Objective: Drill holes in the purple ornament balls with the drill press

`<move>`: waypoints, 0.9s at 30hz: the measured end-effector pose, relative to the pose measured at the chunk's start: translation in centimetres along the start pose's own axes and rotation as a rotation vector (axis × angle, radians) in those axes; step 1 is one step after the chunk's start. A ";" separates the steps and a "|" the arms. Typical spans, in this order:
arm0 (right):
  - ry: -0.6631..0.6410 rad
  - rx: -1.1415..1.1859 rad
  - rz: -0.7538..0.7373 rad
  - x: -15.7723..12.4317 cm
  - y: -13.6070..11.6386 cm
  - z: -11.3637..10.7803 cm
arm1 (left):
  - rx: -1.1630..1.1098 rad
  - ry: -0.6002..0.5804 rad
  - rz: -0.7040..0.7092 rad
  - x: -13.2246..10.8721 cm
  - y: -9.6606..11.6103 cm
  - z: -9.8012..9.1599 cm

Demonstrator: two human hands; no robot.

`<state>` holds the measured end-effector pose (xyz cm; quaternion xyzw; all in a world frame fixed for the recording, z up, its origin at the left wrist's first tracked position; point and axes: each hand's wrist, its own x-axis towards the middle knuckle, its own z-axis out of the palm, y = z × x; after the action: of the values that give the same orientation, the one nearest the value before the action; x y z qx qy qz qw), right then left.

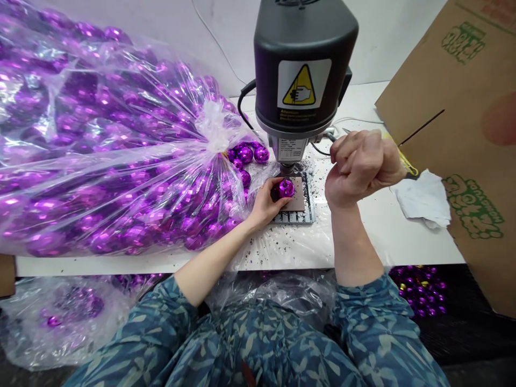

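Note:
A shiny purple ball (286, 188) sits on a flat brown pad on the slotted metal base (308, 215) of a drill press (306, 97). Thumb and fingers of my left hand (266, 201) close around the ball from the left, right under the machine's spindle. My right hand (360, 166) is raised to the right of the machine, its fingers wrapped around the feed lever. Only a short metal part of that lever (331, 136) shows; the grip is hidden in my fist. A warning label (305, 84) is on the machine's dark housing.
A big clear bag (121, 161) of purple balls fills the table's left side, with several loose balls (245, 154) by its tied neck. Dark chips litter the white tabletop (290, 250). At right are a white cloth (423, 199) and a tall cardboard box (455, 107). More balls (423, 293) lie below.

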<state>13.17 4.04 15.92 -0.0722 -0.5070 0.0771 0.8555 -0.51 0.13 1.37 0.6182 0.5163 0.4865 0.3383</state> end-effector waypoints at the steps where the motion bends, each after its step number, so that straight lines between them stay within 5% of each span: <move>1: 0.001 0.006 -0.012 -0.2 0.1 -0.1 | -0.005 0.004 -0.002 0.0 0.0 0.0; 13: 0.063 -0.091 -0.078 -1.6 0.9 -0.9 | -0.033 0.015 -0.006 0.0 -0.4 0.1; 20: -0.041 -0.270 0.291 4.1 -0.4 2.4 | 0.003 0.022 -0.071 0.0 1.1 -0.3; 24: -0.040 -0.104 0.338 5.6 0.2 3.2 | 0.044 0.024 0.025 -3.4 3.1 -1.8; 27: -0.037 -0.076 0.319 5.4 0.6 3.0 | 0.105 -0.222 0.206 -8.5 4.5 -3.7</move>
<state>13.04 5.85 21.85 -0.1825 -0.5075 0.1940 0.8195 -2.61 -9.47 4.48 0.7348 0.4345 0.4194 0.3088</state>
